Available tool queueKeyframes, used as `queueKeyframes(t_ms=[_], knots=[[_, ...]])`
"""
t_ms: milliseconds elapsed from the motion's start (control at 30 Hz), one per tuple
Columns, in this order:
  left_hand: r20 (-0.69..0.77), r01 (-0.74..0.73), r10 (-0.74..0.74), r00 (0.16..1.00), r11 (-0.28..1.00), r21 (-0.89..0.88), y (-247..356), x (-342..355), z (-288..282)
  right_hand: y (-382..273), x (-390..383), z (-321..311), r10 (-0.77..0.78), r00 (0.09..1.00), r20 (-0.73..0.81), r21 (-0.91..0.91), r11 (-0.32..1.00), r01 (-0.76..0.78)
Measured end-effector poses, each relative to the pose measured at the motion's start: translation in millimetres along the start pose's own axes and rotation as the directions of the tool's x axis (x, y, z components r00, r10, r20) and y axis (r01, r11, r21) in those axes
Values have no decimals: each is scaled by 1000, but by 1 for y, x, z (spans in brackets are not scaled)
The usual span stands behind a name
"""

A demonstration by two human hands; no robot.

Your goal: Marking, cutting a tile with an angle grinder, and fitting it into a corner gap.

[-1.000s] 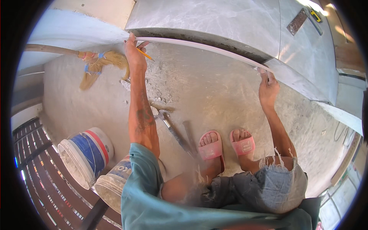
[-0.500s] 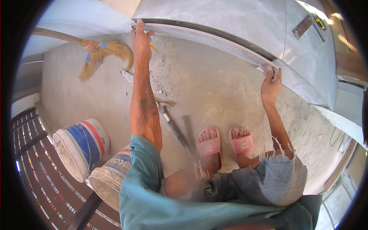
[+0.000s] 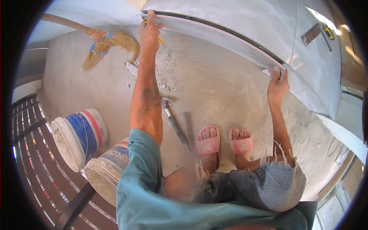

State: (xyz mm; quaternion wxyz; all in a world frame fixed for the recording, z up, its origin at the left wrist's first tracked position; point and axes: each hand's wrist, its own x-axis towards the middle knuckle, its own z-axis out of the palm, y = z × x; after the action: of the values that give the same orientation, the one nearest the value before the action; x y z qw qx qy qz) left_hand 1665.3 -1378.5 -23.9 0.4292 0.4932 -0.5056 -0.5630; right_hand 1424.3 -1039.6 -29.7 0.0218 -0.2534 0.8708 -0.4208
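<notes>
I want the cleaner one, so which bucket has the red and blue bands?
The bucket farther left, beside the dark railing. The other bucket, against the teal sleeve, is grey and cement-caked.

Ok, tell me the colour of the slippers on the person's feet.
Pink slippers, dusted pale with cement powder; the head view shows them plainly.

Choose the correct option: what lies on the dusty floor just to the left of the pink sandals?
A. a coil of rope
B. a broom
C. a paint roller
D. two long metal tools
D: two long metal tools lie side by side on the floor right beside the left pink sandal; the broom lies farther away, near the left hand.
</notes>
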Motion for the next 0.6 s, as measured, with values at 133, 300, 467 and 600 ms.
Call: queueKeyframes(t_ms=[133, 300, 467, 600], knots=[[5, 11, -11, 1000, 1000, 30, -2, 0, -4, -10, 1, -14, -10, 997, 82, -18, 1000, 11], [41, 52, -55, 998, 997, 55, -8, 11, -13, -24, 5, -18, 46, 999, 1, 187, 981, -45], [23, 4, -4, 1000, 1000, 6, -13, 11, -5, -29, 16, -26, 100, 994, 42, 176, 979, -106], [-28, 6, -8, 1000, 998, -67, -21, 18, -6, -28, 16, -22, 136, 990, 26, 224, 965, -138]])
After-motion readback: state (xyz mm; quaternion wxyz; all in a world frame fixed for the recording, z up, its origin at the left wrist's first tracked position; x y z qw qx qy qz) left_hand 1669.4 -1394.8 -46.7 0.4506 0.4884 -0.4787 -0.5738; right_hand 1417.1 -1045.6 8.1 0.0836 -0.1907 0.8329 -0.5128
